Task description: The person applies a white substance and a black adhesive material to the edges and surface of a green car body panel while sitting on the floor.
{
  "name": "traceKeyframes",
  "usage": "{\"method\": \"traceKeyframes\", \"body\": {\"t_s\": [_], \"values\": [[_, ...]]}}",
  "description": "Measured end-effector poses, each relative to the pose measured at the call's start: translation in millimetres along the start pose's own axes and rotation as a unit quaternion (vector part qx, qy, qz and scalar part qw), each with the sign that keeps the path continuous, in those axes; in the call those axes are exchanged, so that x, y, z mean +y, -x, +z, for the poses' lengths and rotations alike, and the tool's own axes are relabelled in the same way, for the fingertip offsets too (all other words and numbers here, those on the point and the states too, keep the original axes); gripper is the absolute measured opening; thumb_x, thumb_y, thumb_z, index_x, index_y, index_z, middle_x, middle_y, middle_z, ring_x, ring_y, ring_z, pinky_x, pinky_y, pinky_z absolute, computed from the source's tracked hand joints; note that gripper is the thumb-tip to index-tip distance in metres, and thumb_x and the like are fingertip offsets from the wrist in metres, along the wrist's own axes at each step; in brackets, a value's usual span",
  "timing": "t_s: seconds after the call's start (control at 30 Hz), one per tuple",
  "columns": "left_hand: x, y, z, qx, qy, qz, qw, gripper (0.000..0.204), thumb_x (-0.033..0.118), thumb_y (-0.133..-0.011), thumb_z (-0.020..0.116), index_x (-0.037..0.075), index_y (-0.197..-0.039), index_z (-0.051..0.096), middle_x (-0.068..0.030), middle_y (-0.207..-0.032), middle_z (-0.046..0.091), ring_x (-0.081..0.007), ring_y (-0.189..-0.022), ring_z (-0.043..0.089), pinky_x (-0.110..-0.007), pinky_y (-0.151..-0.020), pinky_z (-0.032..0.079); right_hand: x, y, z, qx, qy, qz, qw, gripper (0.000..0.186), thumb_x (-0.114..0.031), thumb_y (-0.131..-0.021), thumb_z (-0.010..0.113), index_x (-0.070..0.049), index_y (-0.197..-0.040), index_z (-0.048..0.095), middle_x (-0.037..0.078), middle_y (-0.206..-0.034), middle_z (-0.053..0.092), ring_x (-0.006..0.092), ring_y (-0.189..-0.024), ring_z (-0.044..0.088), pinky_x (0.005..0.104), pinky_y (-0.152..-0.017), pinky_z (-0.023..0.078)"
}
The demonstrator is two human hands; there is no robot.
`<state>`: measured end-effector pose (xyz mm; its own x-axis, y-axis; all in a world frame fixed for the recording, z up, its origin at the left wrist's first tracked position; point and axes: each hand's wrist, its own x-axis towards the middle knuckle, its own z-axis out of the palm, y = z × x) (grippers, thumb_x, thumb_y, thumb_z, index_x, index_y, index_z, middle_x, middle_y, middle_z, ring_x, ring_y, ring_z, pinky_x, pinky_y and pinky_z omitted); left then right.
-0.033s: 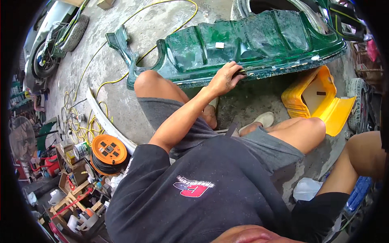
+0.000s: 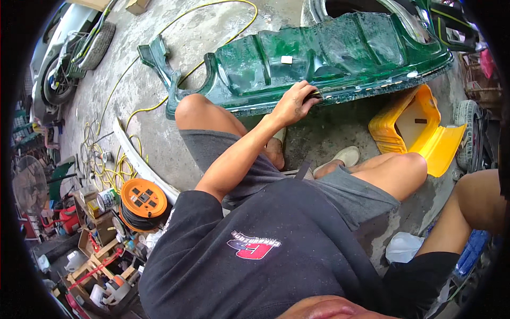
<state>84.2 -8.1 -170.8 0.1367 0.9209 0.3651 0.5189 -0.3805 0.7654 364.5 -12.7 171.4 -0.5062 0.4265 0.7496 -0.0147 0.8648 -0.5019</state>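
Across the far side of my knees lies a long, glossy green moulded panel, like a vehicle body part (image 2: 340, 58), its near edge scuffed and chipped. My left hand (image 2: 295, 105) is at that near edge, fingers curled and closed round a small dark, thin piece with a yellowish edge (image 2: 315, 95). The fingers hide most of this piece, so its kind cannot be told. A small white block (image 2: 287, 59) rests on the panel's upper face. My right arm (image 2: 451, 226) is bent at the right edge of the picture, and its hand is out of view.
A yellow plastic container (image 2: 388, 127) lies on its side at the right, near a tyre (image 2: 467, 133). An orange cable reel (image 2: 142, 196), a curved white strip (image 2: 138, 159) and cluttered tools are at the left. A yellow hose (image 2: 143, 108) runs behind the panel.
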Motion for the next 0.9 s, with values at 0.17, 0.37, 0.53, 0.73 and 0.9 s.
{"method": "traceKeyframes", "body": {"t_s": [0.17,0.37,0.53,0.73,0.9], "values": [[-3,3,-4,0.010,-0.008,-0.008,1.000,0.029,0.012,-0.084,0.074,-0.002,-0.109,0.064,-0.0168,-0.095,0.058,-0.0365,-0.090,0.060,-0.042,-0.077,0.049,0,9,7,0.006,-0.012,0.002,1.000,0.021,-0.020,-0.093,0.060,-0.002,-0.102,0.066,0.008,-0.094,0.067,0.0175,-0.080,0.063,0.0306,-0.073,0.051],[-4,2,-2,0.012,-0.007,-0.010,1.000,0.029,0.014,-0.084,0.074,0.000,-0.108,0.064,-0.0169,-0.097,0.059,-0.0374,-0.093,0.060,-0.042,-0.079,0.050,11,13,6,0.018,-0.021,0.005,1.000,0.021,-0.020,-0.093,0.060,-0.002,-0.103,0.066,0.008,-0.094,0.067,0.0172,-0.079,0.062,0.0304,-0.073,0.051],[-3,0,2,0.015,-0.001,0.000,1.000,0.029,0.015,-0.085,0.073,0.000,-0.108,0.064,-0.0168,-0.097,0.059,-0.0374,-0.093,0.060,-0.043,-0.079,0.050,8,17,13,0.017,-0.022,0.009,1.000,0.021,-0.020,-0.093,0.059,-0.002,-0.103,0.066,0.008,-0.094,0.067,0.0169,-0.079,0.062,0.0302,-0.073,0.051],[-4,-1,3,0.014,0.004,0.003,1.000,0.029,0.016,-0.085,0.073,0.000,-0.108,0.064,-0.0166,-0.097,0.059,-0.0375,-0.093,0.060,-0.042,-0.080,0.050,10,24,23,0.024,-0.025,0.023,0.999,0.021,-0.019,-0.094,0.058,-0.002,-0.104,0.066,0.007,-0.094,0.067,0.0165,-0.078,0.062,0.0300,-0.072,0.051],[-4,5,-2,0.014,-0.010,-0.001,1.000,0.028,0.014,-0.085,0.073,0.000,-0.108,0.063,-0.0171,-0.097,0.059,-0.0380,-0.093,0.060,-0.043,-0.079,0.050,19,33,32,0.033,-0.032,0.035,0.998,0.022,-0.019,-0.094,0.058,-0.002,-0.105,0.066,0.007,-0.094,0.067,0.0162,-0.078,0.061,0.0299,-0.072,0.051]]}}
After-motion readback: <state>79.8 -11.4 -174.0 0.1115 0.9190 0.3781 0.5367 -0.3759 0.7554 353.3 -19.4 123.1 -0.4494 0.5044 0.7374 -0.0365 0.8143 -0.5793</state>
